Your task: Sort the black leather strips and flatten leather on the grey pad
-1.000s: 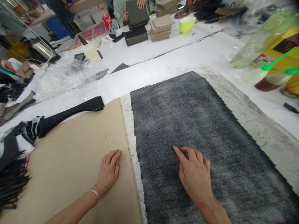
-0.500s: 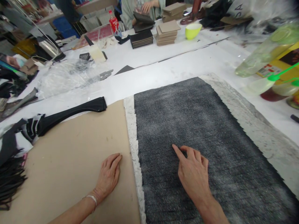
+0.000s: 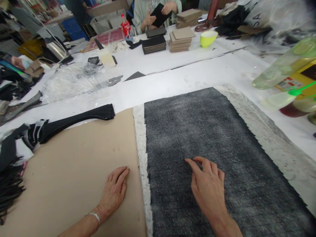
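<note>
My left hand (image 3: 115, 189) lies on a tan board (image 3: 74, 177), fingers stretched out and nothing visible in it. A pale band circles that wrist. Over a wide sheet of dark, speckled strips (image 3: 185, 128), laid edge to edge in rows, my right hand (image 3: 208, 186) is bent at the fingers. Its leading finger reaches left to the strips, apart from the others, and I see nothing held. Under the strips a whitish, stained sheet (image 3: 140, 138) shows along both sides. At the board's far left edge lies a stack of black curved pieces (image 3: 81, 120).
Across the white table a person (image 3: 158, 16) handles a dark flat piece. Near them stand stacked boards (image 3: 181, 39), a yellow-green bowl (image 3: 208, 39) and a red-labelled bottle (image 3: 126, 29). Clear plastic (image 3: 74, 82) lies back left; a green bottle (image 3: 283, 64) is at right.
My right hand has shifted slightly right and nearer in the picture, its fingers a little more bent. The left hand stays on the board. Across the table, the person has raised a dark piece.
</note>
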`<state>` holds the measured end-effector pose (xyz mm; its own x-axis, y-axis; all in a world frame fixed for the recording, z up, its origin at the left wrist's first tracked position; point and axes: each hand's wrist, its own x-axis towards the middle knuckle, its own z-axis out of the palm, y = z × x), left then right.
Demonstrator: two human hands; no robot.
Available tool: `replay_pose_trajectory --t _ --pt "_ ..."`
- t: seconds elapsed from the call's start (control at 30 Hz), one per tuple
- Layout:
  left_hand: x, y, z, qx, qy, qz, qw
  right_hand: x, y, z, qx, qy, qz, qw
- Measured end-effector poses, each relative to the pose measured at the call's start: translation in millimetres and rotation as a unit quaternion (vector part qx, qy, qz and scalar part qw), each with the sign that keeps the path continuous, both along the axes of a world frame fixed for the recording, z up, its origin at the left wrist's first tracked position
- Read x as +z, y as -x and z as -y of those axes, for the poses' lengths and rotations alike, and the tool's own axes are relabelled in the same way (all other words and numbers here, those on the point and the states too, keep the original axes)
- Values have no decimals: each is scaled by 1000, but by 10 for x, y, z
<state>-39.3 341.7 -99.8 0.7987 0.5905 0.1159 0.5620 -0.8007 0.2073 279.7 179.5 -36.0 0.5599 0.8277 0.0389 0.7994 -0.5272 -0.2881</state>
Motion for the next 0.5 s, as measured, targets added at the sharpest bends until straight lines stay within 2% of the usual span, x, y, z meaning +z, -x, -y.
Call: replay_pose_trajectory --t 0.23,0.5 --pt "-9 17 -14 -2 -2 -2 1000 -19 -105 -160 7 15 19 1000" --pt "-15 6 -23 0 -9 -3 1000 -69 -98 -284 19 32 20 999"
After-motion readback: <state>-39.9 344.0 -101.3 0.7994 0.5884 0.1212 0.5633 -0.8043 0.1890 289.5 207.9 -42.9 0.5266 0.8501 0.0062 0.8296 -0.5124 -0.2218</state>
